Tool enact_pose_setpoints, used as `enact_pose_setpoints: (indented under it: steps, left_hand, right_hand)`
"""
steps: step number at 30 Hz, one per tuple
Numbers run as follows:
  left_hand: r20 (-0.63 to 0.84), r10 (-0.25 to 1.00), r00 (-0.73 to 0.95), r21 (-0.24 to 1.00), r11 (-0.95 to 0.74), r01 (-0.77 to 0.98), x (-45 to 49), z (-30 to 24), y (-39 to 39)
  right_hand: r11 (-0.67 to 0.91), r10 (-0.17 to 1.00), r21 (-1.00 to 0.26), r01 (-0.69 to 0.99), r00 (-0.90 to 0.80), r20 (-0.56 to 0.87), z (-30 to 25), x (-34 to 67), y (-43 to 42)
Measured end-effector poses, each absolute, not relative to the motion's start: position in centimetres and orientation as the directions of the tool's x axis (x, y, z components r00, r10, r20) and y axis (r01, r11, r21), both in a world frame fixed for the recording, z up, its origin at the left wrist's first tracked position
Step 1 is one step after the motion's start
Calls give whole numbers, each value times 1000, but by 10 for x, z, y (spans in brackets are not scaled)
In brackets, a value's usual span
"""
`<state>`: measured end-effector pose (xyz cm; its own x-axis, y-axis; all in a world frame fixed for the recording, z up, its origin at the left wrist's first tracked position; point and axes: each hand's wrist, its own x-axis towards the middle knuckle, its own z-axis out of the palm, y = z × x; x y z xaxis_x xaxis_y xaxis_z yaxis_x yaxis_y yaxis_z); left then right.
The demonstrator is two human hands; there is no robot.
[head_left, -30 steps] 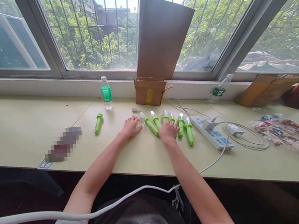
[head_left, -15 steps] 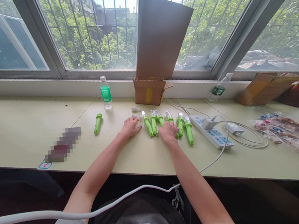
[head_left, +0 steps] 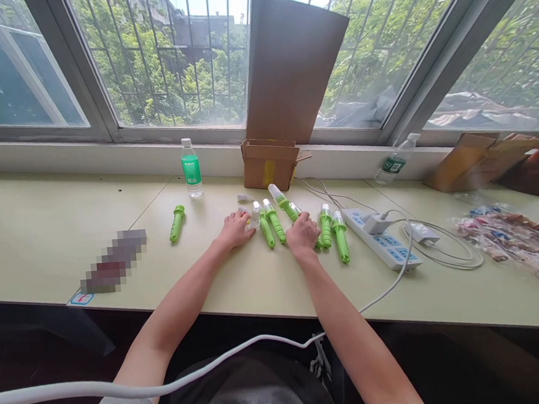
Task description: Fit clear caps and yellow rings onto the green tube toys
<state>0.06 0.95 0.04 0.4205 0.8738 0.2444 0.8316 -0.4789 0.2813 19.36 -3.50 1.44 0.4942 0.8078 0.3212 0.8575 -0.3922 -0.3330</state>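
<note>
On the table, my left hand (head_left: 237, 229) curls its fingers around a clear plastic cap (head_left: 255, 213); a small yellow bit shows by the fingertips. My right hand (head_left: 303, 231) is closed on a green ribbed tube (head_left: 288, 209), whose clear end points up and left. Two more green tubes (head_left: 275, 222) lie between my hands, side by side. Beyond my right hand are another tube (head_left: 325, 227) and a tube with a silvery clear end (head_left: 341, 240). Part of one more is hidden under my right hand. Farther left lies a capless green tube (head_left: 177, 224).
A water bottle (head_left: 191, 170) and a small cardboard box (head_left: 269, 165) stand at the back. To the right are a power strip (head_left: 387, 246) with cables, a leaning bottle (head_left: 396, 163) and bagged items (head_left: 506, 231). A white cable (head_left: 194, 376) crosses before my body.
The tube in my right hand has risen and tilted, its clear end now farther back. The tubes between my hands have shifted slightly. My left hand has stayed in place.
</note>
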Motion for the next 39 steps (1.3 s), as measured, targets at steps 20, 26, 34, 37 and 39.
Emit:
enact_pose_setpoints:
  steps: [20,26,34,37,39]
  left_hand:
    - [252,872,420,273,-480,834,1,-1,10]
    - [249,875,415,269,-474,838,2,-3,12]
    - [250,873,420,274,-479,834,1,-3,12]
    - [241,877,416,277,-473,836,1,-2,11]
    - [235,879,415,279,-470,838,1,-1,10]
  right_hand:
    - [20,708,-461,887,313,633,-5,198,-26]
    - [-128,768,-495,859,402,499,1,194,-30]
    - [-272,836,-440,856,437,332,7,193,-33]
    - [-291,839,-426,857,442,317,8,193,-34]
    - [-290,849,-419,860,434,302,8,193,-35]
